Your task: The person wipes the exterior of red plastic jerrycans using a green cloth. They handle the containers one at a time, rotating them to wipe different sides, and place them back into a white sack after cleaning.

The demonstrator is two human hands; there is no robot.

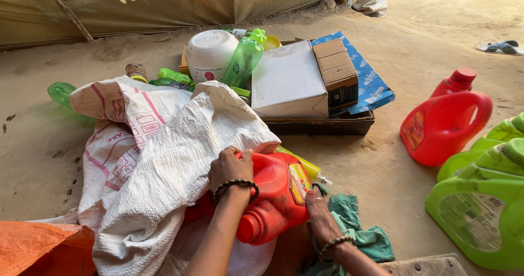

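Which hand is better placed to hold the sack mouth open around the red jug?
Left. The left hand already grips the white woven sack edge on top of the red jug. The right hand sits at the jug's base, by the teal cloth, away from the sack.

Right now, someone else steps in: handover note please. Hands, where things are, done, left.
Left hand: grips the red jug and the edge of the white woven sack at its mouth.
Right hand: rests low beside the jug, over a teal cloth.
Jug lies on its side, base end inside the sack mouth, cap end towards the person.
Done: jug partly in.
Left: the rest of the jug is outside; a second red jug stands and green jugs lie on the ground to the right.
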